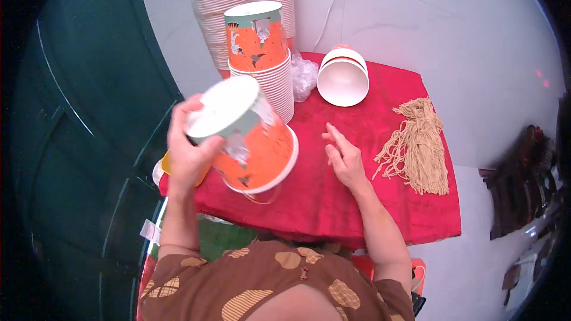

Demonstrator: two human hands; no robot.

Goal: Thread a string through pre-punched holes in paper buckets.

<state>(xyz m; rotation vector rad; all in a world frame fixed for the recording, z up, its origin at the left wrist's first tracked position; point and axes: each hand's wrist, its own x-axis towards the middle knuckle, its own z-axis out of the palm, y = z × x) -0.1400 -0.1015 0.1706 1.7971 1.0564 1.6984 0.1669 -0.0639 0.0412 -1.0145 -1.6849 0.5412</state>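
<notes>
My left hand (189, 148) is closed around the base end of an orange paper bucket (262, 154), which tilts upside down above the table's near left part. This bucket has a green band, printed figures and a white rim; a thin tan string loop hangs below the rim. My right hand (346, 165) is apart from the bucket, fingers stretched out and holding nothing, over the red cloth. Just behind the held bucket rises a stack of nested upside-down buckets (257, 47). To the right of my right hand lies a bundle of tan strings (422, 148).
A red cloth (321, 208) covers the table. Two nested buckets (344, 83) lie on their side at the back. Plastic-wrapped bucket stacks (223, 18) stand against the wall, near crumpled clear plastic (304, 76). A dark green door (89, 113) is at the left.
</notes>
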